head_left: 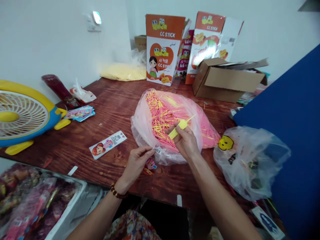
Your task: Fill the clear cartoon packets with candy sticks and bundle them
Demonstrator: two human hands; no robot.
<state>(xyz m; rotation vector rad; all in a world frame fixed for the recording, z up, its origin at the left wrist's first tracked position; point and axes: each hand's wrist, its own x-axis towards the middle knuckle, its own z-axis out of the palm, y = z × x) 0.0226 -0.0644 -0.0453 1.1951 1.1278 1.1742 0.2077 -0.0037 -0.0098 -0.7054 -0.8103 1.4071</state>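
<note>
Head view: the right hand (188, 144) grips a yellow bundle (182, 124), thumb and fingers closed round it, above the near right part of an open bag (140, 120) full of pink and yellow sticks (160, 120). The left hand (136, 163) pinches a printed wrapper (151, 164) between thumb and forefinger at the bag's near edge, left of the right hand. A stack (108, 145) of wrappers lies on the desk (112, 100), left of the bag. Farther left stands a fan (20, 115), with cards (81, 113) and tissues (83, 95) to its right. On the far side stand boxes (160, 50) and, right of them, an open carton (225, 81). A translucent sack (252, 160) sits at the right, beside a blue panel (287, 110).
</note>
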